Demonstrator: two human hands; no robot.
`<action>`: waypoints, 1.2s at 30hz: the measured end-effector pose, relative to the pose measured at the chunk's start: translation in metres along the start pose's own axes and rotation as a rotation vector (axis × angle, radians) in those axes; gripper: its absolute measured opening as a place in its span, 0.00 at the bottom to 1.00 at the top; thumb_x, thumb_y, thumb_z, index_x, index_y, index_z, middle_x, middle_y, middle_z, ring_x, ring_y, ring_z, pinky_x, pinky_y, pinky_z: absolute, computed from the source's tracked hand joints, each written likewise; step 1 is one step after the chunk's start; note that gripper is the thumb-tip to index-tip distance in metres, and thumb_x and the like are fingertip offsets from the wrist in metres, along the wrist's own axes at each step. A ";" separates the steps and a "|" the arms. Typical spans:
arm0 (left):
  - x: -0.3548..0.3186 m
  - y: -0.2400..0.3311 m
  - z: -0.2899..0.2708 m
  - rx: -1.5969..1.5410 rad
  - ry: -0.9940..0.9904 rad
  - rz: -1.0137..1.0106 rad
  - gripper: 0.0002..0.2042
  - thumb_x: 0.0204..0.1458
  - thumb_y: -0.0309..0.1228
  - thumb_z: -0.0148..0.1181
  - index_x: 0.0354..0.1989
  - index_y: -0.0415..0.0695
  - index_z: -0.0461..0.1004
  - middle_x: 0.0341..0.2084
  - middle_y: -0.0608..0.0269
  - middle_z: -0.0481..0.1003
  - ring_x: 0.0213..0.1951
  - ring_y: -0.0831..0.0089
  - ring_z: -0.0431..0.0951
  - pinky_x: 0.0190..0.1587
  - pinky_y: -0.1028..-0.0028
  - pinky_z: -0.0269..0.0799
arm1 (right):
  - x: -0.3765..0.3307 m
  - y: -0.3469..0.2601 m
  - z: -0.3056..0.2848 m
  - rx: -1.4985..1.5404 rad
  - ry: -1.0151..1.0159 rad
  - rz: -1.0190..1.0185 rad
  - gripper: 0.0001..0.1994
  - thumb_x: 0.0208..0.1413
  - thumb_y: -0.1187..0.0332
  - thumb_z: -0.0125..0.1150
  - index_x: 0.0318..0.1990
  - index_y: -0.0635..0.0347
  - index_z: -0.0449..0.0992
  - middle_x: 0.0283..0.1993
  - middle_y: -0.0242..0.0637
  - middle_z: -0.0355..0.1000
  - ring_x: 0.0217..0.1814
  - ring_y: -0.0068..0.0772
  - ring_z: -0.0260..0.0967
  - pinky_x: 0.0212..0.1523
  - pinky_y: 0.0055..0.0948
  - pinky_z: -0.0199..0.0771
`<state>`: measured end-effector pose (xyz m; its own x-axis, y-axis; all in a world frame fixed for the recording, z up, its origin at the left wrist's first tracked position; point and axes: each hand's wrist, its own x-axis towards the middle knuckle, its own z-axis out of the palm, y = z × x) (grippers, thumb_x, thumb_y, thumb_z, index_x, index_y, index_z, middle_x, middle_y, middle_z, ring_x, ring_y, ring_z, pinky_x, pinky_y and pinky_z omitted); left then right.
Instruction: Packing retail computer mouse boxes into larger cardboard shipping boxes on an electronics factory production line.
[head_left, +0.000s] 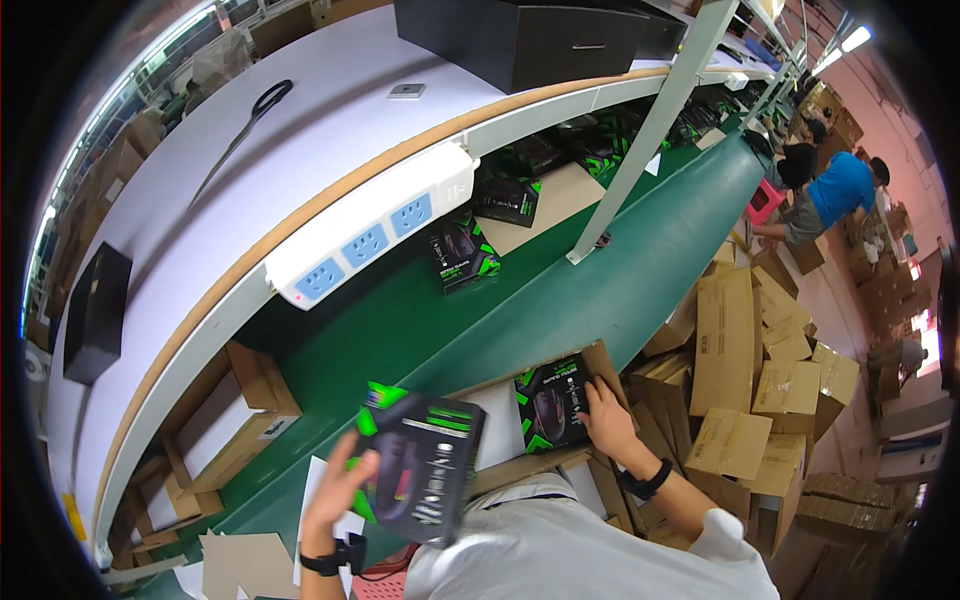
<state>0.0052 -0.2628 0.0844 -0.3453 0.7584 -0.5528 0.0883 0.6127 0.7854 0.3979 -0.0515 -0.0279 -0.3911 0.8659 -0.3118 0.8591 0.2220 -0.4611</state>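
My left hand (338,490) holds a black and green retail box with a computer mouse pictured on it (425,465), lifted above my lap. My right hand (608,415) rests on a second box of the same kind (550,403), which lies inside an open brown carton (500,425) at the near edge of the green conveyor belt (420,320). White card lines the carton next to that box. Both wrists wear a black band.
More black and green boxes (463,252) lie farther up the belt, under a white shelf with a power strip (370,222). Scissors (255,110) and black boxes lie on the shelf. Cartons are piled on the right (760,400); other people work at the far right (835,190).
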 end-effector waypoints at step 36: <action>0.085 -0.125 0.135 -0.392 -0.030 -0.021 0.32 0.62 0.45 0.50 0.67 0.35 0.53 0.64 0.48 0.59 0.66 0.60 0.57 0.67 0.67 0.48 | 0.095 0.033 0.034 0.146 -0.270 0.179 0.43 0.43 0.55 0.74 0.60 0.71 0.55 0.51 0.56 0.70 0.55 0.54 0.67 0.52 0.41 0.70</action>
<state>0.0912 -0.2450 -0.0987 -0.3152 0.7560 -0.5737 -0.2845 0.5014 0.8171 0.3775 0.0229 -0.1012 -0.3283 0.7310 -0.5983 0.8734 -0.0064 -0.4870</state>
